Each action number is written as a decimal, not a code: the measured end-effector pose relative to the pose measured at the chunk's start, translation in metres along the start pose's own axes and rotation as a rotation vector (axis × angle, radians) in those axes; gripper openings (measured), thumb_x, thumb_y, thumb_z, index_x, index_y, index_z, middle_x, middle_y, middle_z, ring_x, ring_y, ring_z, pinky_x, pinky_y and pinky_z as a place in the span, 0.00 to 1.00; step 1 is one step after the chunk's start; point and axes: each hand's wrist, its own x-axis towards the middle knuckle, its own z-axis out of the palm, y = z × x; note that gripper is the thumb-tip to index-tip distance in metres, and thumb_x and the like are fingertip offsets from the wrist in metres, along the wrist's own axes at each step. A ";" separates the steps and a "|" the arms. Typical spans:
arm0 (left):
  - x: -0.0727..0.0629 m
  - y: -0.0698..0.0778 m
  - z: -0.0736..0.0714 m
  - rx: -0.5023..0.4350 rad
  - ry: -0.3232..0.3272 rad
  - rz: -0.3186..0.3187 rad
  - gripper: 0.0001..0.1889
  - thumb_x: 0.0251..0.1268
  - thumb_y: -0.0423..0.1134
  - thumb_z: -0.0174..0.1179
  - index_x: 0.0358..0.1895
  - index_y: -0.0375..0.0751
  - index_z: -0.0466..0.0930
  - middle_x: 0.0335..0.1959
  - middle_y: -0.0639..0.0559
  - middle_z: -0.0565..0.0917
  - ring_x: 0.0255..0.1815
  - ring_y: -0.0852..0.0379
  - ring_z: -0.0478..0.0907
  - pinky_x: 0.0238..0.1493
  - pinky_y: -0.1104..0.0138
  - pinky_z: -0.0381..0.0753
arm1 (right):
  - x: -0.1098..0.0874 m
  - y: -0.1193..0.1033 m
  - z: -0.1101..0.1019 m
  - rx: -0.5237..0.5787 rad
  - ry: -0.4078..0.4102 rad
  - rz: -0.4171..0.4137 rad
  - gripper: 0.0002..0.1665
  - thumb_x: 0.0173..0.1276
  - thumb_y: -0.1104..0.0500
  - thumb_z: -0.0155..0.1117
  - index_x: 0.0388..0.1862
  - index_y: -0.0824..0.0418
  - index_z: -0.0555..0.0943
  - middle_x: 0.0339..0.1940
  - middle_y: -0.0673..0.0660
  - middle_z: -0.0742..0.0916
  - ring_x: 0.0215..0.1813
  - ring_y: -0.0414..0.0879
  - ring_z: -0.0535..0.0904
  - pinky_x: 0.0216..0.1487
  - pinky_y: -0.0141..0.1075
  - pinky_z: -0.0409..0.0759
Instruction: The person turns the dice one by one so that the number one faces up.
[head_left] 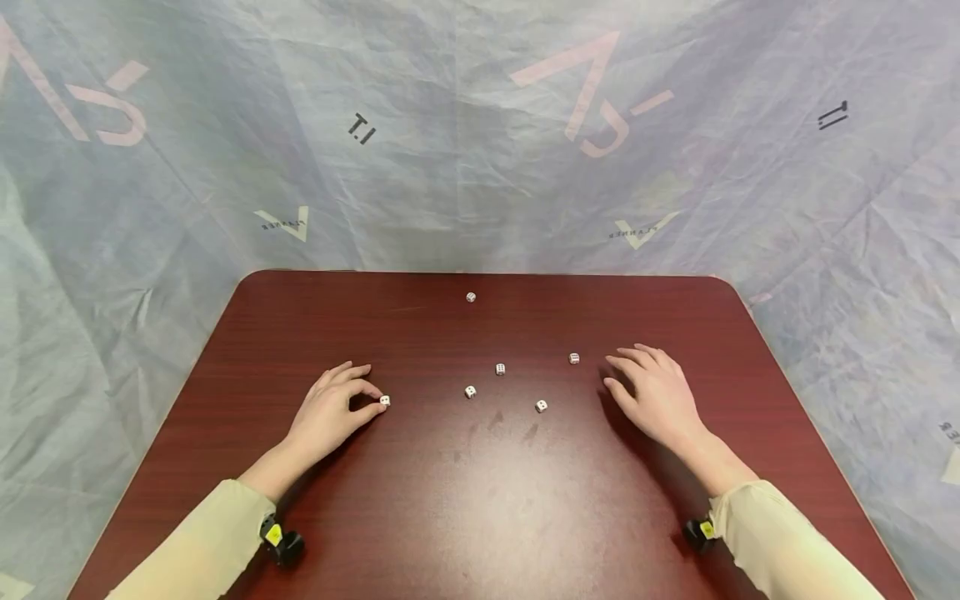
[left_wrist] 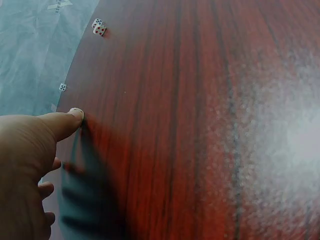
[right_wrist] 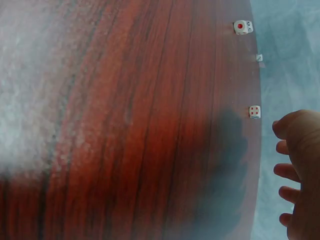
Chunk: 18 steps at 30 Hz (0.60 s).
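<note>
On the left of the table, my left hand (head_left: 330, 408) pinches a white die (head_left: 385, 401) between thumb and forefinger, its other fingers held away. In the left wrist view the thumb (left_wrist: 62, 124) hides most of that die. My right hand (head_left: 656, 398) holds nothing; its fingers are spread and loosely bent over the right side. The die nearest to it (head_left: 573, 358) lies just left of its fingertips, and shows red pips in the right wrist view. Between the hands lie a die (head_left: 500, 369), another die (head_left: 470, 392) and a die nearer the front (head_left: 542, 407).
One more die (head_left: 471, 297) lies near the far edge of the dark red wooden table (head_left: 360, 517). Grey printed sheeting (head_left: 457, 167) hangs behind the table and along both sides. A black wrist device (head_left: 285, 546) sits at each sleeve.
</note>
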 end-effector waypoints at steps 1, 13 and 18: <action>0.000 0.000 0.000 -0.002 -0.001 -0.001 0.06 0.63 0.49 0.74 0.40 0.56 0.89 0.70 0.42 0.76 0.77 0.38 0.60 0.75 0.39 0.55 | 0.001 0.000 0.000 -0.001 0.000 0.004 0.22 0.70 0.53 0.68 0.58 0.62 0.85 0.61 0.63 0.84 0.70 0.65 0.71 0.68 0.64 0.65; 0.000 0.002 0.001 -0.011 0.000 -0.002 0.05 0.64 0.48 0.73 0.40 0.57 0.89 0.70 0.42 0.75 0.78 0.38 0.59 0.74 0.38 0.54 | 0.012 0.001 0.005 0.056 -0.035 0.031 0.22 0.71 0.54 0.68 0.60 0.61 0.85 0.64 0.64 0.82 0.73 0.65 0.67 0.69 0.65 0.63; 0.000 0.003 0.001 -0.001 0.002 0.011 0.05 0.65 0.48 0.72 0.40 0.57 0.88 0.70 0.42 0.76 0.77 0.37 0.59 0.75 0.38 0.53 | 0.019 0.000 0.009 0.098 -0.045 0.055 0.21 0.70 0.55 0.69 0.59 0.61 0.85 0.64 0.65 0.82 0.73 0.66 0.67 0.69 0.66 0.62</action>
